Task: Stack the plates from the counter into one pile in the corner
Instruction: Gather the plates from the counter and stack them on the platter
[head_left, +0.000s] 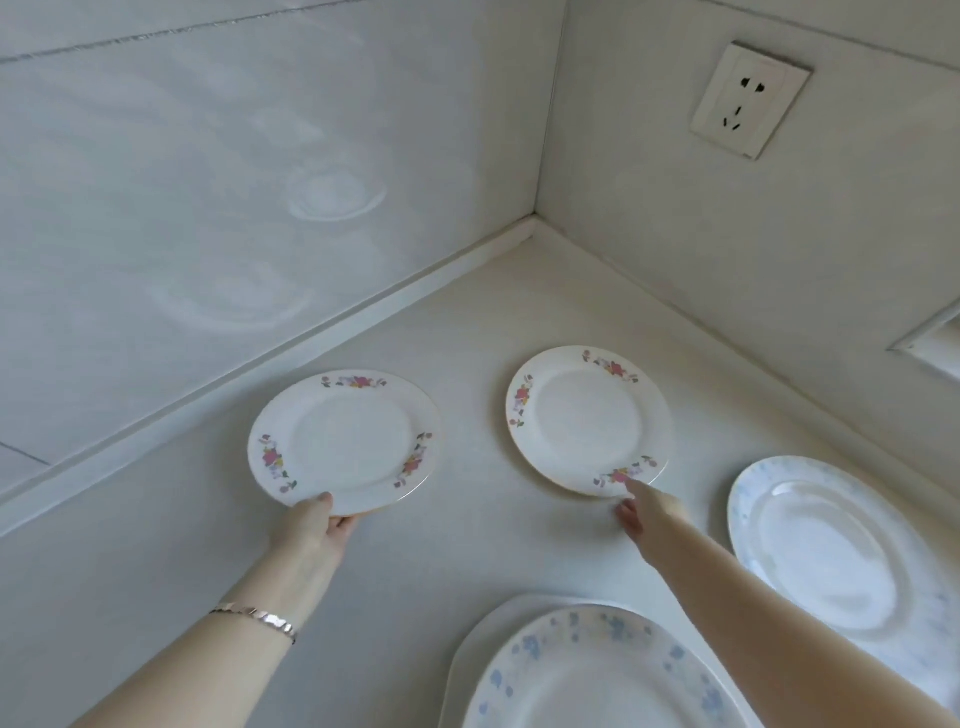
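Two round white plates with pink flower rims are on the pale counter (467, 545). My left hand (317, 525) grips the near edge of the left flowered plate (345, 441), thumb on the rim, and that plate looks slightly tilted. My right hand (647, 514) reaches the near rim of the right flowered plate (589, 421), thumb on top and fingers at its edge. A blue-patterned oval plate (826, 540) lies to the right. Another blue-flowered plate (597, 670) rests at the bottom on a plain white one.
The counter's corner (535, 228) lies beyond the two flowered plates, where two white tiled walls meet. A wall socket (748, 98) sits high on the right wall. A recessed frame (930, 348) shows at the right edge.
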